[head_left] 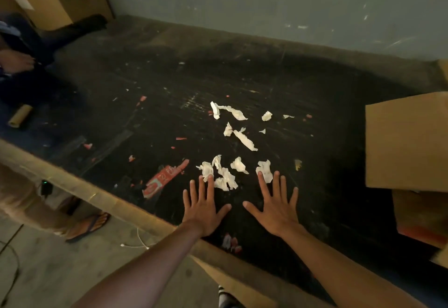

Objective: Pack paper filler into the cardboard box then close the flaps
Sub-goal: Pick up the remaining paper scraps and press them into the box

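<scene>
Both hands flat, palms down, on a dark scuffed tabletop (278, 84). Left hand (202, 210): fingers straight and spread, thumb out toward the other hand; grips nothing; its longest fingertips touch the near edge of a crumpled white paper scrap (206, 169). Right hand (276, 213): likewise splayed and holding nothing; index and middle fingertips reach the lower edge of another wad (265, 169).

Paper filler (238, 138): small torn white pieces, wrinkled and twisted, matte, scattered loosely just beyond the fingertips and on farther ahead of both hands. Some are short strips, some balled lumps.

Cardboard box (407, 145): plain brown, smooth flat panel, well to the outside of the right hand, apart from it, at the table's right edge. More cardboard below it, partly cut off by the frame.

Outside the left hand, near its little finger: a red printed wrapper strip (164, 179), flattened and creased. Small red flecks dot the surface. Far beyond the left hand, a brown cardboard tube (20, 116) lies on its side
</scene>
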